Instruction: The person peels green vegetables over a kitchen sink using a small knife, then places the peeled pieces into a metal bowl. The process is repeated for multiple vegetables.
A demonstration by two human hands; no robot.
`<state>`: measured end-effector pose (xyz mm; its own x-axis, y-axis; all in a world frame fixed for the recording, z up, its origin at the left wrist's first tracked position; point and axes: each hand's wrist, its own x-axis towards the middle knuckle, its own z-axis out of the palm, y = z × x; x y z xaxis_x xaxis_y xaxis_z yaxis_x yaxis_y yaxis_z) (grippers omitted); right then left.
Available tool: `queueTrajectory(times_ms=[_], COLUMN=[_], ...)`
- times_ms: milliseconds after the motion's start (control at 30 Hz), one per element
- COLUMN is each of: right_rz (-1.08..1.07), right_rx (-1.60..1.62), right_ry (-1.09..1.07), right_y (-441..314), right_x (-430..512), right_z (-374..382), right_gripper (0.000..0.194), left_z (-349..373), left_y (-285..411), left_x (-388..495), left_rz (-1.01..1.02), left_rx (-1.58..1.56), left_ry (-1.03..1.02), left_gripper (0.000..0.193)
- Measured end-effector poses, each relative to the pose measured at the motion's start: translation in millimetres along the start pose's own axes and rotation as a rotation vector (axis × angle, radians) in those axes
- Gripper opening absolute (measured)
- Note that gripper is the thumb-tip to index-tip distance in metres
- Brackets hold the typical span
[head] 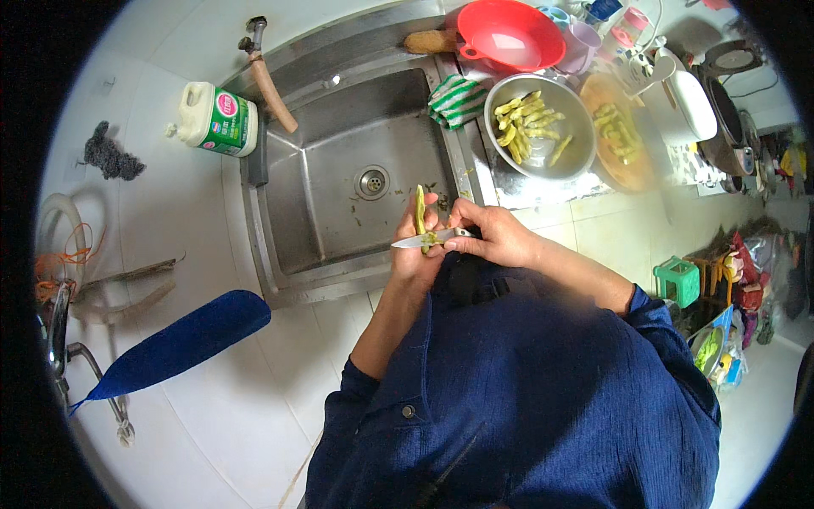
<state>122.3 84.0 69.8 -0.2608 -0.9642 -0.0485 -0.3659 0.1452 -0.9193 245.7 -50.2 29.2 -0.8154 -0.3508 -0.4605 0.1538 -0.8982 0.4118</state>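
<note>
Over the front edge of a stainless steel sink (305,210), my left hand (410,245) holds a yellow-green pod (420,210), which looks like a pepper or bean and points away from me. My right hand (502,235) grips a small kitchen knife (413,242) by its handle. The blade lies across the lower part of the pod, with green bits stuck to it. Several similar pods (524,124) lie in a steel bowl (579,149) right of the sink. More pods (615,133) rest on a round wooden cutting board (636,178).
Scraps lie near the sink drain (372,182). A green-and-white striped cloth (456,102) hangs at the sink's right rim, near a red plastic basin (509,35). On the left stand a detergent jug (219,121) and a tap with a hose (270,89). A green stool (676,282) stands at right.
</note>
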Motion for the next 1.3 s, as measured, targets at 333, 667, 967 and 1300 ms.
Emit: queueTrajectory(times_ms=[333,667,967,1300], right_rz=[0.086,0.053,0.154,0.006], right_rx=[0.073,0.057,-0.028,0.096], right_ry=[0.046,0.100,0.291,0.123], right_y=[5,10,21,21], right_x=[8,5,6,7], right_z=[6,7,12,11], right_gripper=[0.034,0.034,0.034,0.033], left_z=[20,11,20,15], left_y=[6,3,8,5], left_x=[-6,1,-4,-4], left_rz=[-0.041,-0.051,-0.072,0.011], left_rx=[0.314,0.241,0.206,0.362], left_ry=[0.096,0.005,0.043,0.080], left_gripper=[0.050,0.049,0.043,0.052])
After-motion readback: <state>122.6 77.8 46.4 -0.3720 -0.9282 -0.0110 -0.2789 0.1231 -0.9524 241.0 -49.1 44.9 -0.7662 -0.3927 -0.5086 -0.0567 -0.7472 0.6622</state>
